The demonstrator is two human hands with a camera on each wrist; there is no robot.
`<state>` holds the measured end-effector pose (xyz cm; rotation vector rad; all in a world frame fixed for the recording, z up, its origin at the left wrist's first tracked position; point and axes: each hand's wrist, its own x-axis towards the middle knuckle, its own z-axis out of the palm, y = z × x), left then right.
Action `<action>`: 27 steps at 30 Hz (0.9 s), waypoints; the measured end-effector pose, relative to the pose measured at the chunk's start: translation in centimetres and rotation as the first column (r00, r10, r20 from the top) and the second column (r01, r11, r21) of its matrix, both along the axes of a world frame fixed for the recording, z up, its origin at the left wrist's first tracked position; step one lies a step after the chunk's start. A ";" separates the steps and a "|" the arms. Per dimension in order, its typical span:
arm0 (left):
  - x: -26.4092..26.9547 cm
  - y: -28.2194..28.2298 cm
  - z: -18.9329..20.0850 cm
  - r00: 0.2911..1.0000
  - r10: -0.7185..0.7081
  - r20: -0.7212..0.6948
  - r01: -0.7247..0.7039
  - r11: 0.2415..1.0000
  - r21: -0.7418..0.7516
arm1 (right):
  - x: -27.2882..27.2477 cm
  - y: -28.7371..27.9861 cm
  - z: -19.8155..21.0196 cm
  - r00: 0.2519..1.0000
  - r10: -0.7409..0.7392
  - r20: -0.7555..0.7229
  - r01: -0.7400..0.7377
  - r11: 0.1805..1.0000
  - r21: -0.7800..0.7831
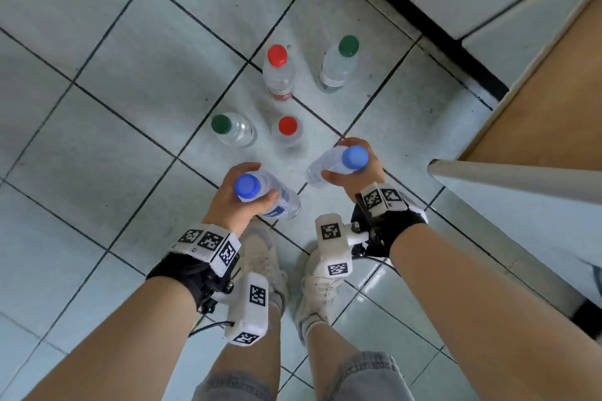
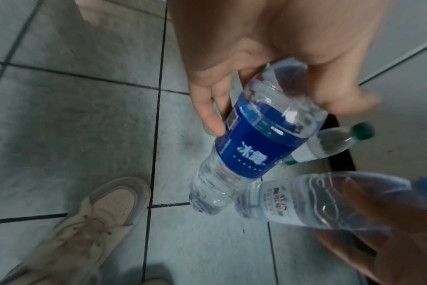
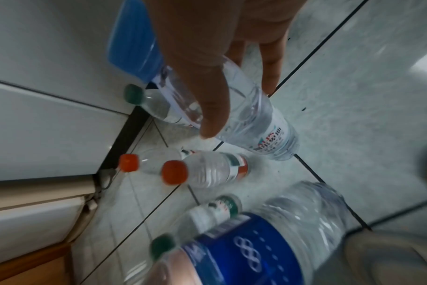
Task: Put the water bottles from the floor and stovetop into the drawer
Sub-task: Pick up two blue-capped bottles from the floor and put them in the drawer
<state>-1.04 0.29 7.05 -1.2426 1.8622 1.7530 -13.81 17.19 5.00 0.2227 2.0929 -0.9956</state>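
Observation:
My left hand (image 1: 242,195) grips a clear water bottle with a blue cap and blue label (image 1: 267,194), held above the tiled floor; the left wrist view shows that blue-label bottle (image 2: 254,142) under my fingers (image 2: 207,108). My right hand (image 1: 353,169) grips a second blue-capped bottle (image 1: 338,161), seen tilted as the clear bottle (image 3: 232,115) in the right wrist view. Several more bottles stand on the floor ahead: a red-capped one (image 1: 278,73), a green-capped one (image 1: 338,63), another green-capped one (image 1: 233,128) and another red-capped one (image 1: 288,130).
A white cabinet front with a black plinth (image 1: 423,19) runs along the top right. An open drawer with a wooden bottom (image 1: 547,104) and a white front edge (image 1: 514,181) juts out at right. My two white shoes (image 1: 293,270) stand below the hands.

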 end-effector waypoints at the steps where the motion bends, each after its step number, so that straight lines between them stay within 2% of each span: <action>1: 0.1 -0.4 2.3 1.000 0.007 -0.011 -0.007 1.000 -0.004 | 0.7 -0.1 2.5 1.000 -0.026 0.015 0.026 1.000 -0.016; 3: -0.1 -1.4 7.0 0.999 0.007 -0.037 -0.008 1.000 -0.019 | 1.8 -0.4 7.6 0.999 -0.036 0.020 0.037 0.998 -0.050; 7: -2.4 -2.7 18.2 0.987 0.114 -0.113 -0.125 0.987 -0.101 | 2.4 -0.9 19.2 0.994 -0.111 -0.017 0.109 0.989 -0.103; 10: -5.3 -2.9 26.8 0.977 0.071 -0.202 -0.111 0.975 -0.193 | 1.7 -0.7 27.9 0.985 -0.151 -0.089 0.134 0.976 -0.172; 12: -7.6 -2.2 32.0 0.961 -0.001 -0.276 -0.068 0.968 -0.243 | 0.8 0.2 33.2 0.961 -0.242 -0.132 0.202 0.943 -0.264; 16: -12.6 2.4 40.1 0.901 -0.041 -0.432 -0.056 0.976 -0.210 | -1.9 4.2 40.6 0.877 -0.406 -0.256 0.295 0.877 -0.380; 18: -15.3 5.8 42.5 0.865 -0.040 -0.500 -0.043 0.987 -0.155 | -3.4 7.1 42.9 0.829 -0.495 -0.259 0.357 0.826 -0.436; 21: -19.3 11.6 44.0 0.834 -0.040 -0.550 0.001 0.997 -0.071 | -5.9 12.5 45.1 0.737 -0.596 -0.318 0.402 0.765 -0.503; 24: -22.7 18.4 43.5 0.820 -0.110 -0.562 0.143 0.990 0.015 | -8.4 18.6 45.2 0.664 -0.665 -0.342 0.464 0.725 -0.509; 27: -25.5 24.7 41.1 0.831 -0.241 -0.501 0.286 0.958 0.014 | -10.7 24.4 43.1 0.668 -0.667 -0.330 0.518 0.735 -0.437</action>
